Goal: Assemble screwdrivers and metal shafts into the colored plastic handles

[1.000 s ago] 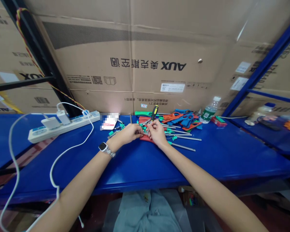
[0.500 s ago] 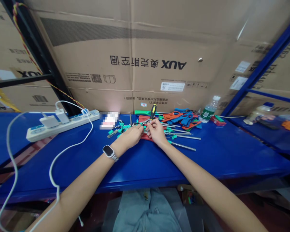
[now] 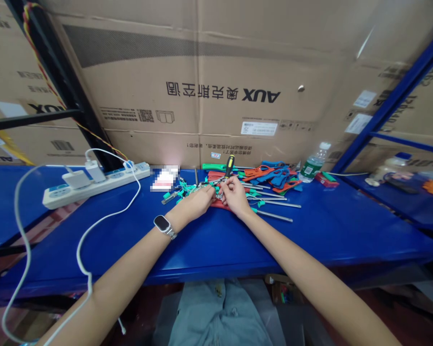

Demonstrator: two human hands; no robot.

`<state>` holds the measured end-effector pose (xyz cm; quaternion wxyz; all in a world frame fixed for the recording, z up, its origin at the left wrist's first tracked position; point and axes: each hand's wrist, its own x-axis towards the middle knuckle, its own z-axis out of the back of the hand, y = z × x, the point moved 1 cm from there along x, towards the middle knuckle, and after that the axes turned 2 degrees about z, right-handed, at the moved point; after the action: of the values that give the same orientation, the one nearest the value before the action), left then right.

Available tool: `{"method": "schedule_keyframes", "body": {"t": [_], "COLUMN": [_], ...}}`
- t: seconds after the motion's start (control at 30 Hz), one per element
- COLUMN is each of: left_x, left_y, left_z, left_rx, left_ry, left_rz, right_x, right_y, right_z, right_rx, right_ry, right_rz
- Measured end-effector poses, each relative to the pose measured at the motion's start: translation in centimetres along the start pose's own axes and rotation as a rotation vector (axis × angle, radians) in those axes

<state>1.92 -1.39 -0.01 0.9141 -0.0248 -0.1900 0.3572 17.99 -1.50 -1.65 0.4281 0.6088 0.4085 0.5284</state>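
Observation:
Both of my hands meet over a pile of metal tubes (image 3: 279, 216) with green connectors and thin wires. My left hand (image 3: 201, 201) has its fingers closed at the middle of the pile, on a small part that I cannot make out. Close beside it, my right hand (image 3: 235, 196) is closed in a pinch around the shaft of a screwdriver (image 3: 230, 166). Its black and yellow handle sticks up above the fingers, tilted slightly right; the tip is hidden. A red handle-like piece (image 3: 222, 205) lies under the hands. A green handle (image 3: 213, 166) lies behind them.
Orange and blue plastic pieces (image 3: 274, 174) lie heaped right of the pile, near a water bottle (image 3: 312, 166) and a small red box (image 3: 326, 179). A white power strip (image 3: 94, 186) with a trailing white cable (image 3: 80, 250) is at left. A large carton (image 3: 216, 57) stands behind the blue table (image 3: 209, 254).
The view has shifted very slightly. Both hands and the screwdriver keep nearly the same place and pose.

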Motion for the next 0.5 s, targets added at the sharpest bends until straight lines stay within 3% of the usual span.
{"method": "schedule_keyframes", "body": {"t": [0.1, 0.2, 0.27, 0.4, 0.5], "left_x": [0.1, 0.2, 0.1, -0.5, -0.9], "left_y": [-0.7, -1.0, -1.0, -0.5, 0.2], "left_z": [-0.6, -0.7, -0.2, 1.4, 1.9], "left_rx": [0.147, 0.179, 0.114, -0.083, -0.083], "left_ry": [-0.024, -0.043, -0.037, -0.019, 0.013], "left_rz": [0.036, 0.06, 0.052, 0.018, 0.01], "right_x": [0.2, 0.5, 0.7, 0.6, 0.2], "right_y": [-0.3, -0.5, -0.5, 0.0, 0.8], "right_z": [0.2, 0.5, 0.6, 0.7, 0.6], "right_rx": [-0.014, -0.042, -0.049, -0.012, 0.016], "right_ry": [-0.007, -0.059, -0.076, -0.03, -0.006], "right_rz": [0.023, 0.136, 0.178, 0.098, 0.098]}}
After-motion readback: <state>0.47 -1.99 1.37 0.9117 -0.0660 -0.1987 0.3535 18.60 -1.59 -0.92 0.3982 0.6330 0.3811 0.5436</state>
